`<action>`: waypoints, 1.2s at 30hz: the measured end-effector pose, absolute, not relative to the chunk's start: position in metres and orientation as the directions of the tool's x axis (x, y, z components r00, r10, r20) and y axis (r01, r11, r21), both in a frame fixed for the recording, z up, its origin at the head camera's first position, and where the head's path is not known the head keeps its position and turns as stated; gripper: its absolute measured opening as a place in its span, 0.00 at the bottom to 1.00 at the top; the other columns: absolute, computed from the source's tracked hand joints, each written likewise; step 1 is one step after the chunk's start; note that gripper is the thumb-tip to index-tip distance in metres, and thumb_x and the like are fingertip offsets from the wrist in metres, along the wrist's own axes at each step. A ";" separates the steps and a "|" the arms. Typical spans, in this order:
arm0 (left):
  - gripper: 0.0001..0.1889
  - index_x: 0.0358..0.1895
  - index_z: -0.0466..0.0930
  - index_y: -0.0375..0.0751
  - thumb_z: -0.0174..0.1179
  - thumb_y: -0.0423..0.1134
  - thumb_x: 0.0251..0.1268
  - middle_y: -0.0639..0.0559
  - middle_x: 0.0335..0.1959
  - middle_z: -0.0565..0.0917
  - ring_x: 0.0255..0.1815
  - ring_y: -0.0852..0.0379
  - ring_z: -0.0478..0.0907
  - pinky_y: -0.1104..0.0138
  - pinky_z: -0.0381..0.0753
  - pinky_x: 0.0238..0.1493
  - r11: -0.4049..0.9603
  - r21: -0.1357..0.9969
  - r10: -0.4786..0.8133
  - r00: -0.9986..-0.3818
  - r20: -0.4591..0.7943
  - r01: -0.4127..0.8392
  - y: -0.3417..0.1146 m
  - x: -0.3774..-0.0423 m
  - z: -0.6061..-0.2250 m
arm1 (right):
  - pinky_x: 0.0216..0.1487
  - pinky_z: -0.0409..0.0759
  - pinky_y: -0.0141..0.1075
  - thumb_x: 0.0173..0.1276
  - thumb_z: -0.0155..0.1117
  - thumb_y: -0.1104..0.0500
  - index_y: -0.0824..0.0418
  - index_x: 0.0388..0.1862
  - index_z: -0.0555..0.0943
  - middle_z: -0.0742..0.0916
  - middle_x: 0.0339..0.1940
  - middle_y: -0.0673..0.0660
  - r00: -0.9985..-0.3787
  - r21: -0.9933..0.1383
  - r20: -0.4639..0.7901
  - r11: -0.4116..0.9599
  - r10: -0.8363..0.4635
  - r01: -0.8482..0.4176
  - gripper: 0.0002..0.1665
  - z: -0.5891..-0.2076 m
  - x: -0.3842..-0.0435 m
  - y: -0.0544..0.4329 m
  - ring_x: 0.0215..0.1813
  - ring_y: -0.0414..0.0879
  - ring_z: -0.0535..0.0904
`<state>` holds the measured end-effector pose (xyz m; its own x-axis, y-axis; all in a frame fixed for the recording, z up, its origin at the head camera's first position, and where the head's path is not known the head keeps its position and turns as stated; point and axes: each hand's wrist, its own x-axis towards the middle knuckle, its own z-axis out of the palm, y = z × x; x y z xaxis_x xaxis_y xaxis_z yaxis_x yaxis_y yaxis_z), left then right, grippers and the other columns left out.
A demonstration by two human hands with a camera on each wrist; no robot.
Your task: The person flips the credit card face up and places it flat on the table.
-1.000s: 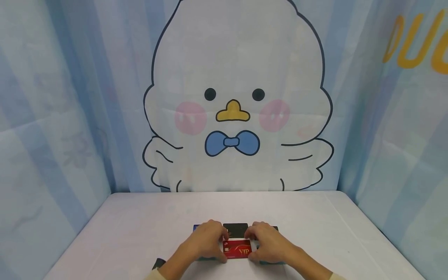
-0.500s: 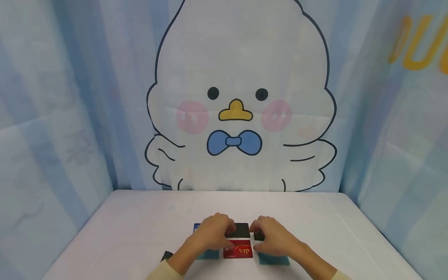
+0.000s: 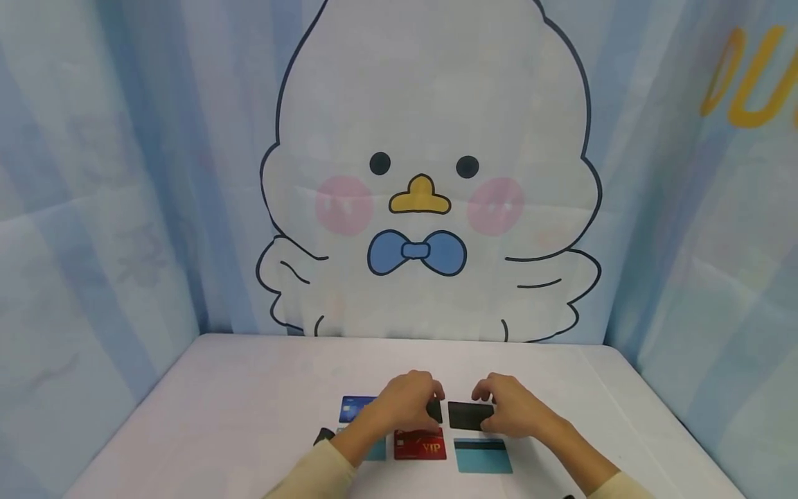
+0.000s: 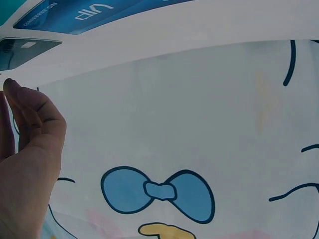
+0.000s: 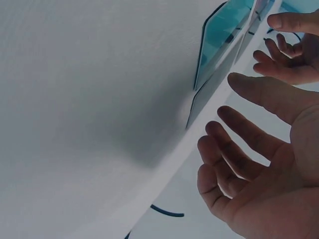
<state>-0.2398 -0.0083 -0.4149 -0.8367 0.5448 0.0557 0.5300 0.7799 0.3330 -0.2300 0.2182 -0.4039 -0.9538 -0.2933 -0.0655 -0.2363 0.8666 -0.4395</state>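
Bank-style cards lie flat in two rows. My left hand [image 3: 408, 403] hovers over the middle black card [image 3: 434, 410] of the far row and partly hides it. Its fingers are loosely bent, apart from the thumb. My right hand [image 3: 519, 407] is over the right end of another black card [image 3: 466, 416], holding nothing; in the right wrist view its fingers [image 5: 244, 134] are spread and relaxed. A red VIP card [image 3: 420, 447] lies in front of my left hand. A teal card with a dark stripe [image 3: 483, 459] lies before the right one.
A blue card [image 3: 354, 409] and a second teal card [image 3: 377, 450] lie at the left, partly behind my left arm. The white table [image 3: 262, 388] ends at a curtain [image 3: 424, 298] printed with a duck. A small dark object [image 3: 324, 435] shows beside the left sleeve.
Both hands have lifted from around the red card and moved away and right, over the far row. The right black card and right teal card are now more exposed.
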 end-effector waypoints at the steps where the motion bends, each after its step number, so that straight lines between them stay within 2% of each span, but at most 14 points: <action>1: 0.24 0.56 0.88 0.51 0.80 0.49 0.55 0.57 0.40 0.85 0.39 0.65 0.77 0.68 0.83 0.48 0.779 0.325 0.550 -0.834 0.055 0.535 -0.005 -0.241 -0.415 | 0.57 0.84 0.51 0.54 0.83 0.64 0.57 0.47 0.87 0.83 0.41 0.52 -0.955 -0.436 -0.078 0.871 -0.286 -0.225 0.21 -0.404 -0.231 0.221 0.46 0.48 0.77; 7: 0.25 0.58 0.87 0.51 0.80 0.47 0.55 0.57 0.44 0.85 0.41 0.64 0.78 0.68 0.83 0.50 0.771 0.336 0.559 -0.828 0.049 0.540 0.011 -0.248 -0.419 | 0.59 0.82 0.52 0.51 0.85 0.62 0.56 0.47 0.87 0.83 0.42 0.51 -0.951 -0.418 -0.135 0.886 -0.277 -0.199 0.23 -0.406 -0.236 0.232 0.47 0.47 0.77; 13: 0.26 0.58 0.87 0.50 0.80 0.47 0.54 0.57 0.45 0.85 0.42 0.63 0.78 0.68 0.83 0.52 0.781 0.346 0.556 -0.831 -0.003 0.521 0.021 -0.251 -0.419 | 0.56 0.82 0.49 0.50 0.85 0.63 0.57 0.48 0.87 0.83 0.42 0.50 -0.943 -0.437 -0.172 0.880 -0.286 -0.187 0.24 -0.407 -0.239 0.238 0.45 0.47 0.77; 28: 0.22 0.51 0.89 0.48 0.81 0.47 0.53 0.56 0.42 0.82 0.39 0.63 0.76 0.68 0.85 0.48 0.794 0.353 0.541 -0.840 -0.039 0.495 0.026 -0.259 -0.419 | 0.52 0.81 0.46 0.48 0.86 0.64 0.56 0.46 0.86 0.82 0.40 0.50 -0.934 -0.460 -0.149 0.859 -0.323 -0.224 0.25 -0.410 -0.248 0.243 0.44 0.47 0.75; 36: 0.22 0.49 0.87 0.49 0.82 0.49 0.52 0.57 0.39 0.80 0.37 0.63 0.72 0.70 0.82 0.47 0.794 0.309 0.560 -0.828 -0.035 0.524 0.028 -0.263 -0.421 | 0.50 0.80 0.45 0.47 0.86 0.66 0.56 0.45 0.82 0.82 0.39 0.51 -0.927 -0.477 -0.152 0.847 -0.343 -0.235 0.27 -0.411 -0.249 0.242 0.43 0.48 0.75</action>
